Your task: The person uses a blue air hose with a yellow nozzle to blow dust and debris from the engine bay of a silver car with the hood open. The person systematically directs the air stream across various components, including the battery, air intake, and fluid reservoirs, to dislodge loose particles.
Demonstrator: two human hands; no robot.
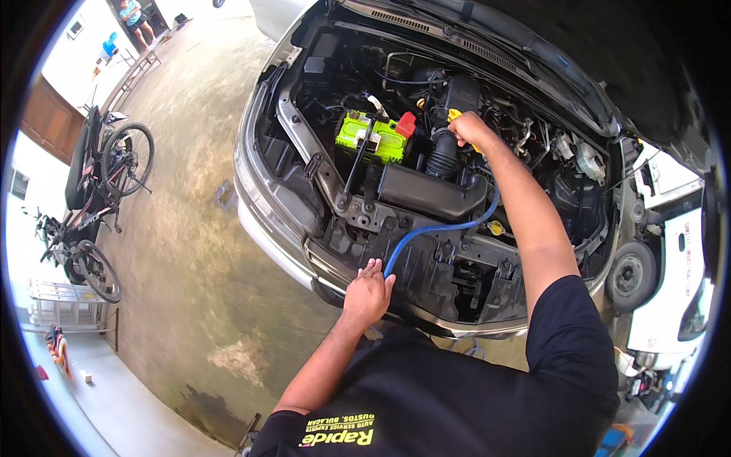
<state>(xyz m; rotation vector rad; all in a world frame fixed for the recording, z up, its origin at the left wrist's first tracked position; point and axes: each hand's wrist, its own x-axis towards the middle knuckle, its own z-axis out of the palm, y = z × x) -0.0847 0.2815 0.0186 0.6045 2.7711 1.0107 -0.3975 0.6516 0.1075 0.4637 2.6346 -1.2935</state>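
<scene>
My right hand point(470, 131) is closed around a yellow air blow gun point(454, 114) over the middle of the engine bay, close to the ribbed black intake duct point(443, 156). A blue hose point(438, 228) runs from below that hand, curves across the front of the bay and drops toward the front edge. At that edge lies my left hand point(368, 293), fingers stretched out, its thumb beside the hose. Left of the duct sits a bright green battery point(373, 137) with a red terminal cover point(406, 124). A black air intake box point(426, 192) lies between my hands.
The raised hood point(609, 53) hangs over the far right. A metal hold-down bar point(358, 164) crosses the battery. Bicycles point(99, 206) stand at the left by a folded ladder point(65, 301). A white vehicle point(670, 282) is at the right, and a person point(135, 21) stands far off.
</scene>
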